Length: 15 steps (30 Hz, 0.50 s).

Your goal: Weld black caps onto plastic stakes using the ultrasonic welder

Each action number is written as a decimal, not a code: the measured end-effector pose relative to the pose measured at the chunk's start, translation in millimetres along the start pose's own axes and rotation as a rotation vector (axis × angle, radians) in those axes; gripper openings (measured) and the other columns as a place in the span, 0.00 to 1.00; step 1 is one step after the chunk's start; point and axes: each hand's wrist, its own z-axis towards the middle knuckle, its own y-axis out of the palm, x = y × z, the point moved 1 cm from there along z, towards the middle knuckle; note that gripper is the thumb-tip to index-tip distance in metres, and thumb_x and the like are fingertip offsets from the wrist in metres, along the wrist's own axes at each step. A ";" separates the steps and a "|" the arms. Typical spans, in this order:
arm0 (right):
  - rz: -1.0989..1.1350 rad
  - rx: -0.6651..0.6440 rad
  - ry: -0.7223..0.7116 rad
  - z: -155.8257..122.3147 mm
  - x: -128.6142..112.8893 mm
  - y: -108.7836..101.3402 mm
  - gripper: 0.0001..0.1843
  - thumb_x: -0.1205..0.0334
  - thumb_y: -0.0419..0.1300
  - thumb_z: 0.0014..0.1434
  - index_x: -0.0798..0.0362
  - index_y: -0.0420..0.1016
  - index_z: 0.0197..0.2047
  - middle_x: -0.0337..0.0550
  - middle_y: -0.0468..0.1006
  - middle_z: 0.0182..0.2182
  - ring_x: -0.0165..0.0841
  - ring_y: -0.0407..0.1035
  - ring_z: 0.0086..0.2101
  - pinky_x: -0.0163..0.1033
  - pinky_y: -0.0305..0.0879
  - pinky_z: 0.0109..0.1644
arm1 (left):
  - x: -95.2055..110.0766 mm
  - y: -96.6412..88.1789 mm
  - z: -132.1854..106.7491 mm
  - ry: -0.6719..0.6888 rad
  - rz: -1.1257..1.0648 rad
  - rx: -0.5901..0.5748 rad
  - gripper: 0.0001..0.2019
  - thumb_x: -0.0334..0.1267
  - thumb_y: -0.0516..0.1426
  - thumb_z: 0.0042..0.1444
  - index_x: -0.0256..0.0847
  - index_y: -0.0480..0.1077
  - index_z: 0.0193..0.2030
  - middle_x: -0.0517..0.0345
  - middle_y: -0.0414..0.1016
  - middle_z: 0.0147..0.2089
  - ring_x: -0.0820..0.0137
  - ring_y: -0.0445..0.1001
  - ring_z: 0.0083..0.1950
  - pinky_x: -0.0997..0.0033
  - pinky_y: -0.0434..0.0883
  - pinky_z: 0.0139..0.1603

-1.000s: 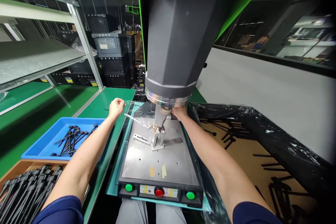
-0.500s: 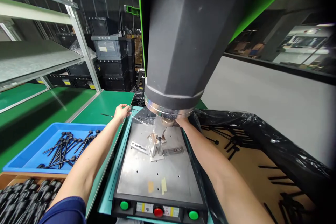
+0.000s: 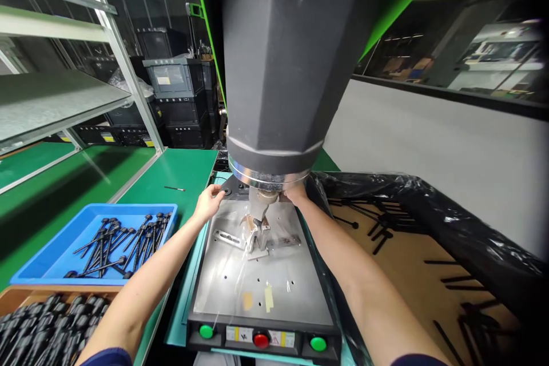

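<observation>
My left hand (image 3: 210, 201) is at the back left corner of the metal plate (image 3: 227, 297), thumb and fingers pinched together. Whether anything is between them is too small to make out. Partly behind the machine's head (image 3: 278, 68), my right hand (image 3: 295, 192) reaches to the back of the plate, its fingers hidden. Under the head a metal tip (image 3: 260, 206) points down at a small bracket-like fixture (image 3: 256, 240) on the plate. Thin shiny streaks, perhaps clear film, cross the plate near the fixture.
Black long-stemmed parts lie in a blue tray (image 3: 43, 257) and a brown box (image 3: 21, 295) at left. At right, a box lined with black plastic (image 3: 412, 189) holds more. Two green buttons (image 3: 206, 331) and a red button (image 3: 261, 340) line the base's front. A pen (image 3: 174, 188) lies on the green table (image 3: 184, 166).
My left hand has moved right and slightly down, from over the table's edge to the plate's back corner. My right hand stays behind the head. The view has shifted slightly.
</observation>
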 end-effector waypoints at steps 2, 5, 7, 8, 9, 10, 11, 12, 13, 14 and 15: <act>-0.007 -0.023 0.054 -0.5 1.9 0.8 0.01 0.71 0.63 0.52 0.58 0.75 0.31 0.38 0.75 0.18 0.27 0.64 0.18 0.29 0.57 0.21 | -2.1 0.3 -9.5 0.006 -0.006 -0.013 0.15 0.42 0.61 0.53 0.38 0.74 0.46 0.48 0.79 0.48 0.61 0.77 0.48 0.60 0.70 0.53; -0.017 -0.046 0.116 -1.3 5.2 2.2 0.03 0.72 0.63 0.52 0.58 0.76 0.33 0.39 0.77 0.20 0.27 0.65 0.18 0.29 0.57 0.20 | -4.9 -4.8 -21.4 -0.008 -0.013 -0.007 0.16 0.43 0.61 0.52 0.38 0.74 0.46 0.47 0.79 0.48 0.60 0.77 0.48 0.59 0.70 0.53; -0.023 -0.057 0.142 -1.5 7.7 3.7 0.04 0.71 0.63 0.53 0.58 0.77 0.34 0.38 0.77 0.20 0.27 0.66 0.18 0.30 0.59 0.21 | -6.3 -10.2 -28.5 -0.024 -0.018 0.002 0.17 0.44 0.61 0.52 0.37 0.74 0.46 0.46 0.79 0.47 0.59 0.77 0.48 0.58 0.70 0.53; -0.029 -0.063 0.150 -1.3 9.1 4.7 0.04 0.71 0.63 0.53 0.58 0.77 0.35 0.38 0.77 0.20 0.28 0.67 0.18 0.30 0.60 0.21 | -6.8 -13.2 -32.1 -0.031 -0.021 0.006 0.17 0.45 0.61 0.52 0.37 0.74 0.45 0.45 0.79 0.47 0.59 0.77 0.48 0.58 0.70 0.53; -0.036 -0.069 0.156 -1.1 10.5 5.9 0.04 0.70 0.63 0.54 0.58 0.78 0.35 0.38 0.77 0.21 0.28 0.67 0.18 0.31 0.61 0.22 | -7.3 -16.1 -35.7 -0.036 -0.025 0.011 0.17 0.45 0.61 0.51 0.37 0.74 0.45 0.45 0.79 0.47 0.59 0.77 0.48 0.58 0.70 0.53; -0.045 -0.077 0.159 -0.9 12.1 7.3 0.04 0.69 0.64 0.55 0.58 0.78 0.36 0.38 0.78 0.21 0.28 0.68 0.18 0.31 0.62 0.22 | -7.7 -18.9 -39.3 -0.041 -0.029 0.015 0.18 0.45 0.62 0.51 0.37 0.74 0.45 0.45 0.79 0.47 0.59 0.77 0.48 0.58 0.70 0.54; -0.057 -0.085 0.161 -0.7 13.7 8.9 0.04 0.68 0.64 0.56 0.58 0.78 0.36 0.38 0.78 0.22 0.27 0.68 0.18 0.32 0.64 0.23 | -8.1 -21.6 -43.0 -0.045 -0.034 0.018 0.18 0.46 0.62 0.50 0.37 0.74 0.45 0.45 0.79 0.47 0.58 0.77 0.49 0.58 0.70 0.55; -0.071 -0.093 0.161 -0.5 15.4 10.5 0.04 0.67 0.64 0.57 0.58 0.78 0.37 0.37 0.78 0.23 0.27 0.68 0.19 0.32 0.66 0.25 | -8.4 -24.1 -46.6 -0.051 -0.039 0.021 0.18 0.46 0.62 0.50 0.37 0.74 0.44 0.45 0.79 0.47 0.58 0.77 0.49 0.57 0.70 0.55; -0.087 -0.100 0.159 -0.4 17.2 12.0 0.04 0.66 0.63 0.59 0.58 0.77 0.37 0.37 0.78 0.24 0.27 0.69 0.19 0.33 0.67 0.26 | -8.8 -26.5 -50.2 -0.057 -0.045 0.025 0.18 0.46 0.62 0.50 0.37 0.75 0.44 0.45 0.79 0.47 0.58 0.77 0.49 0.56 0.69 0.55; -0.106 -0.106 0.155 -0.3 19.0 13.0 0.05 0.65 0.63 0.60 0.58 0.77 0.37 0.37 0.79 0.25 0.27 0.70 0.20 0.33 0.68 0.27 | -9.3 -29.0 -53.8 -0.065 -0.050 0.031 0.18 0.47 0.62 0.49 0.37 0.75 0.44 0.45 0.79 0.46 0.57 0.77 0.49 0.56 0.69 0.56; -0.130 -0.107 0.150 -0.1 20.7 13.2 0.06 0.63 0.63 0.61 0.58 0.77 0.38 0.37 0.79 0.26 0.27 0.71 0.21 0.34 0.69 0.28 | -10.0 -31.7 -57.6 -0.074 -0.056 0.038 0.18 0.47 0.63 0.49 0.37 0.75 0.43 0.45 0.79 0.46 0.57 0.77 0.48 0.55 0.69 0.56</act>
